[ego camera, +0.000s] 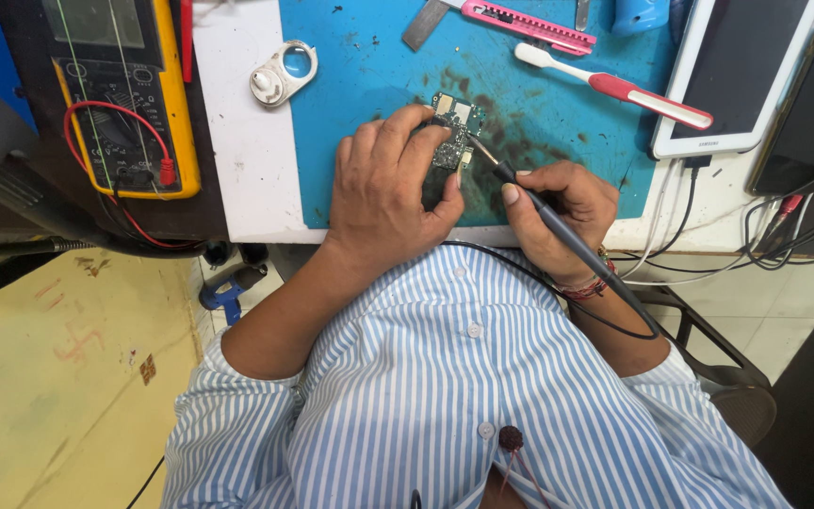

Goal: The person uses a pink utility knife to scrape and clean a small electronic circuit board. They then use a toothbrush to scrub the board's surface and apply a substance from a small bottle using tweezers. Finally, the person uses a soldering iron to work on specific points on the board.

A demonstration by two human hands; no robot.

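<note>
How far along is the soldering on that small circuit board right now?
Done: the bare circuit board lies on the blue mat, out of any casing. In hand: the left hand pins the board down while the right hand holds the soldering iron with its tip at the board's right edge. Left: I cannot tell which joints are finished; the toothbrush and multimeter lie untouched.

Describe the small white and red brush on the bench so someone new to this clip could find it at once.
Start at the blue work mat covering the bench. Near its upper right, between the pink utility knife and the white tablet, lies the toothbrush. It alone has a white bristled head and a red grip section.
</note>
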